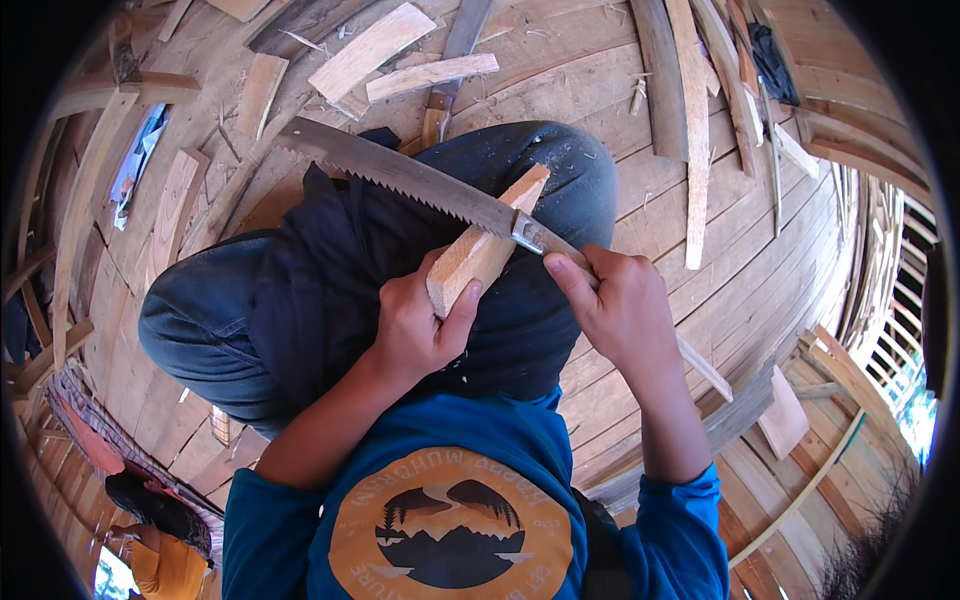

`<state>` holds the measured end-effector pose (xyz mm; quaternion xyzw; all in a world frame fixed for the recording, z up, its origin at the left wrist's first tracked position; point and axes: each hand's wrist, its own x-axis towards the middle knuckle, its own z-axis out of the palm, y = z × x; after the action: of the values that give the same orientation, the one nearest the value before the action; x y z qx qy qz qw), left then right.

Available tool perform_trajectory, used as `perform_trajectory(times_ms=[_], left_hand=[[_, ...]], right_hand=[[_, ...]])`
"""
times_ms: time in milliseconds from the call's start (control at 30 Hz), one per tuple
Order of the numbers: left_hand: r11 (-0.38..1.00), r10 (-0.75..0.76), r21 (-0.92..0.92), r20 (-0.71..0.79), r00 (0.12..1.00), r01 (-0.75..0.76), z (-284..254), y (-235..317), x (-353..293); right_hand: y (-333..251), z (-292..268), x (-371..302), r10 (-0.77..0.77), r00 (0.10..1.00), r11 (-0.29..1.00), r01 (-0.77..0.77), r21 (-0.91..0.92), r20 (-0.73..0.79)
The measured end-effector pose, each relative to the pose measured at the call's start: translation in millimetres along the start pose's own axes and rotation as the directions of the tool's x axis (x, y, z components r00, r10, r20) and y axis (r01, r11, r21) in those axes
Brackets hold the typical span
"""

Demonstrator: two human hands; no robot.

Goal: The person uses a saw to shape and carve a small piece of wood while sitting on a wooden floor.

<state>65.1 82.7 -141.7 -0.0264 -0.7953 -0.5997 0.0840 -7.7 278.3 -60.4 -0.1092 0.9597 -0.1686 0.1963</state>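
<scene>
My right hand point(622, 300) is closed round the pale wooden handle of a handsaw point(425, 183). Its long toothed blade points away to the upper left, over my crossed legs. In my left hand point(418, 318) is a short block of light wood point(477, 254), gripped near its lower end and tilted toward the upper right. The blade crosses the upper part of the block close to the handle; whether its teeth are in the wood I cannot tell. Dark trousers point(370, 270) lie beneath both.
Wooden offcuts point(372, 50) and shavings are scattered on the plank floor point(590, 110) ahead. Long boards point(690, 140) lie to the right, near a dark bag point(768, 62). A curved plank point(85, 230) stands at the left. Another person in yellow point(168, 565) is at the lower left.
</scene>
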Motion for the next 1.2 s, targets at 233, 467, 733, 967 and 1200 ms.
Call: perform_trajectory(times_ms=[233,467,733,967,1200], left_hand=[[1.0,-0.016,-0.021,-0.004,1.0,0.016,1,-3,0],[0.998,0.041,-0.043,-0.028,0.999,-0.043,1,-7,1],[0.999,0.047,-0.023,-0.044,0.998,-0.048,-2,-5,-6],[0.998,0.031,-0.049,-0.038,0.999,-0.033,-1,-9,-7],[0.996,-0.002,-0.085,-0.089,0.996,-0.005,1,-9,-2]], right_hand=[[-4,-7,-14,0.001,1.0,1.0,-0.001,-0.025,0.022],[2,-2,7,-0.005,1.0,0.999,0.003,-0.053,-0.023],[3,-2,5,0.074,0.996,0.997,-0.075,-0.017,-0.059],[3,2,5,0.072,0.997,0.997,-0.072,-0.023,-0.011],[1,-2,9,-0.004,1.0,0.995,0.002,-0.101,-0.015]])
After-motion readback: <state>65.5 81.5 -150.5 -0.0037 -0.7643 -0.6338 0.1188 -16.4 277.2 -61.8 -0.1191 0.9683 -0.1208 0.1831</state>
